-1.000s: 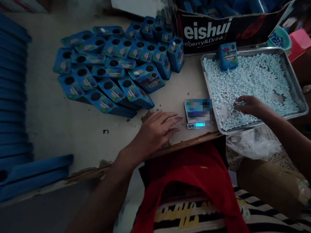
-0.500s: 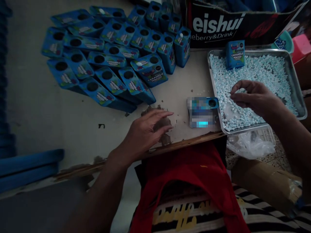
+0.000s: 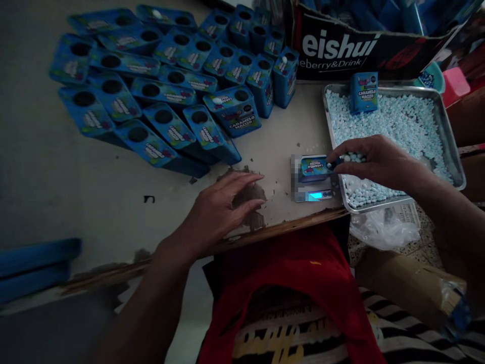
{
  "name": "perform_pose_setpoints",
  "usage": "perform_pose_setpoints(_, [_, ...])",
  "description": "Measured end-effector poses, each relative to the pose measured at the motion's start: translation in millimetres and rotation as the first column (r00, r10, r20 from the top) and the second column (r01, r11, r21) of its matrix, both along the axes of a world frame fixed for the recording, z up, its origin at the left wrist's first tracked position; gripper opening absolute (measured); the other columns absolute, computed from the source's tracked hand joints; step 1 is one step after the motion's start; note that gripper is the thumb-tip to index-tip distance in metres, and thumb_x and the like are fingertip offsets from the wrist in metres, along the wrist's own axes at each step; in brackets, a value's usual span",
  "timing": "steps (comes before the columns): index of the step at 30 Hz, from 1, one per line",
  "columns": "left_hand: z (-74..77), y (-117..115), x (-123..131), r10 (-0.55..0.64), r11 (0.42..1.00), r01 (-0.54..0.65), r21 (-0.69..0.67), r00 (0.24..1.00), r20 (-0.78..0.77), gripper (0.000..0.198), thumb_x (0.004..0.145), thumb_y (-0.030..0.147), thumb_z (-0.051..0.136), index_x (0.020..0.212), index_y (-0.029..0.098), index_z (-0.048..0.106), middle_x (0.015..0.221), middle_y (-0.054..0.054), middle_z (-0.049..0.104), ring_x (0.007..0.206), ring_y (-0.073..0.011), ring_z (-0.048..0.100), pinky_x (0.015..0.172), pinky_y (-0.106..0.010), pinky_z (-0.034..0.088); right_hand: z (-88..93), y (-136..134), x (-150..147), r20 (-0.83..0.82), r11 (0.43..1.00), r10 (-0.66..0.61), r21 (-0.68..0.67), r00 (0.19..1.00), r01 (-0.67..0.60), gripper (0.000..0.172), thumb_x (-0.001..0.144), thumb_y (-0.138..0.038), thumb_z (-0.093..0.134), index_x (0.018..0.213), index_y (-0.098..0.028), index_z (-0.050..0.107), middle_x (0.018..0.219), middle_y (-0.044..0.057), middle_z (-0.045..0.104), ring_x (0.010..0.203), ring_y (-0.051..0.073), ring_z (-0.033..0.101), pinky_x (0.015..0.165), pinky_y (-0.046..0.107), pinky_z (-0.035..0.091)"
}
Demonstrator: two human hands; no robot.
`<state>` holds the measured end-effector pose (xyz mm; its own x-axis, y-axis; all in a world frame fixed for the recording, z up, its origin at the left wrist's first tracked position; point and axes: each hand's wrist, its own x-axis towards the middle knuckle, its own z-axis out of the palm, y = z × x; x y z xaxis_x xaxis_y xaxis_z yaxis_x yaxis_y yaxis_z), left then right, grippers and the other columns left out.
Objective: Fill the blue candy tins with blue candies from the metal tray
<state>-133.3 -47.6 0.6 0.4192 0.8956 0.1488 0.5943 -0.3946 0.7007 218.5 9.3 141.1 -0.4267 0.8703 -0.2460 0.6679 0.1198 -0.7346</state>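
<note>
A blue candy box (image 3: 315, 167) lies on a small digital scale (image 3: 301, 196) with a lit display. My right hand (image 3: 375, 159) reaches over the tray's left rim to the round hole at the box's right end. Its thumb and forefinger pinch a small pale candy (image 3: 329, 165) at that hole. Underneath the hand spreads a metal tray (image 3: 463, 177) of pale blue and white candies (image 3: 409, 119). My left hand (image 3: 220, 202) rests by the table's front edge, fingers stretched out and holding nothing.
Many blue boxes (image 3: 172, 126) with round holes stand grouped at the back left. Another box (image 3: 364, 93) stands in the tray's far side. Behind is a black carton (image 3: 341, 53). Blue pieces (image 3: 38, 258) lie at the left edge, and a plastic bag (image 3: 384, 230) hangs below the tray.
My right hand has moved left from above the candies to the hole of the box on the scale. My left hand has stayed nearly still, while the view has shifted slightly.
</note>
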Motion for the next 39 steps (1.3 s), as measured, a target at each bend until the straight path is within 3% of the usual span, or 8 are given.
perform_pose_setpoints(3, [3.6, 0.5, 3.3, 0.009, 1.000, -0.009, -0.004, 1.000, 0.007, 0.040, 0.107, 0.049, 0.069, 0.145, 0.034, 0.072, 0.140, -0.009, 0.078, 0.130, -0.0346, 0.076, 0.107, -0.049, 0.067, 0.0, -5.0, 3.0, -0.166, 0.982, -0.154, -0.138, 0.974, 0.132, 0.017, 0.091, -0.037, 0.091, 0.099, -0.023, 0.085, 0.064, -0.005, 0.056, 0.057, 0.010, 0.043, 0.053, 0.028, 0.030])
perform_pose_setpoints(7, [20.5, 2.8, 12.9, 0.044, 0.999, -0.044, -0.015, 0.999, 0.020, 0.039, 0.106, 0.053, 0.071, 0.139, 0.033, 0.075, 0.134, -0.007, 0.081, 0.123, -0.0309, 0.078, 0.106, -0.045, 0.067, -9.8, -6.8, 26.1, -0.426, 0.853, -0.506, -0.377, 0.750, 0.362, 0.027, 0.084, -0.037, 0.098, 0.090, -0.022, 0.076, 0.070, -0.005, 0.053, 0.056, 0.007, 0.039, 0.047, 0.022, 0.028])
perform_pose_setpoints(11, [38.2, 5.9, 27.9, 0.099, 0.994, -0.102, 0.044, 0.993, 0.062, 0.038, 0.106, 0.052, 0.074, 0.135, 0.027, 0.077, 0.129, -0.007, 0.081, 0.119, -0.0277, 0.078, 0.104, -0.042, 0.066, -35.3, -11.9, 66.5, -0.440, 0.751, -0.658, -0.437, 0.611, 0.494, 0.034, 0.080, -0.038, 0.101, 0.088, -0.024, 0.071, 0.077, -0.003, 0.056, 0.058, 0.007, 0.043, 0.044, 0.020, 0.032])
perform_pose_setpoints(15, [47.8, 9.9, 43.6, 0.098, 0.991, -0.100, 0.091, 0.995, 0.028, 0.040, 0.106, 0.048, 0.075, 0.140, 0.027, 0.075, 0.135, -0.008, 0.079, 0.127, -0.0286, 0.076, 0.112, -0.043, 0.064, -55.8, -17.9, 87.9, -0.380, 0.709, -0.700, -0.468, 0.605, 0.527, 0.028, 0.083, -0.041, 0.093, 0.096, -0.024, 0.076, 0.081, 0.002, 0.060, 0.062, 0.012, 0.050, 0.045, 0.024, 0.041])
perform_pose_setpoints(20, [54.2, 14.7, 62.5, 0.047, 0.996, -0.042, 0.073, 0.997, -0.064, 0.053, 0.103, 0.046, 0.079, 0.151, 0.027, 0.068, 0.146, -0.010, 0.073, 0.138, -0.0323, 0.070, 0.120, -0.049, 0.060, -48.2, -15.1, 62.7, -0.416, 0.826, -0.557, -0.366, 0.719, 0.428, 0.025, 0.088, -0.045, 0.087, 0.098, -0.024, 0.078, 0.088, 0.005, 0.066, 0.076, 0.018, 0.062, 0.057, 0.030, 0.052])
perform_pose_setpoints(26, [52.7, 12.3, 70.4, 0.041, 0.998, -0.036, 0.059, 0.995, -0.087, 0.061, 0.103, 0.056, 0.077, 0.155, 0.029, 0.063, 0.151, -0.010, 0.069, 0.143, -0.0335, 0.067, 0.120, -0.049, 0.058, -20.9, -2.4, 15.4, -0.350, 0.985, -0.170, -0.098, 0.921, 0.145, 0.022, 0.095, -0.043, 0.085, 0.097, -0.021, 0.079, 0.072, -0.001, 0.060, 0.063, 0.013, 0.050, 0.056, 0.029, 0.037])
perform_pose_setpoints(30, [49.5, 7.7, 65.6, 0.065, 0.997, -0.062, 0.048, 0.995, -0.077, 0.062, 0.103, 0.056, 0.076, 0.157, 0.028, 0.062, 0.152, -0.010, 0.069, 0.142, -0.0326, 0.067, 0.121, -0.048, 0.057, -21.2, 6.3, 3.8, -0.106, 0.982, 0.052, 0.188, 0.993, -0.031, 0.010, 0.093, -0.030, 0.082, 0.095, -0.021, 0.085, 0.089, 0.003, 0.077, 0.083, 0.020, 0.067, 0.074, 0.032, 0.048])
perform_pose_setpoints(39, [50.6, 10.3, 72.8, 0.024, 0.999, -0.025, -0.023, 0.997, -0.071, 0.069, 0.102, 0.055, 0.078, 0.163, 0.031, 0.056, 0.156, -0.010, 0.066, 0.143, -0.0342, 0.065, 0.120, -0.050, 0.057, -29.3, 5.6, 6.7, 0.001, 0.967, 0.118, 0.226, 0.993, -0.115, 0.037, 0.094, -0.035, 0.084, 0.130, -0.025, 0.085, 0.109, 0.006, 0.083, 0.100, 0.027, 0.075, 0.091, 0.038, 0.055])
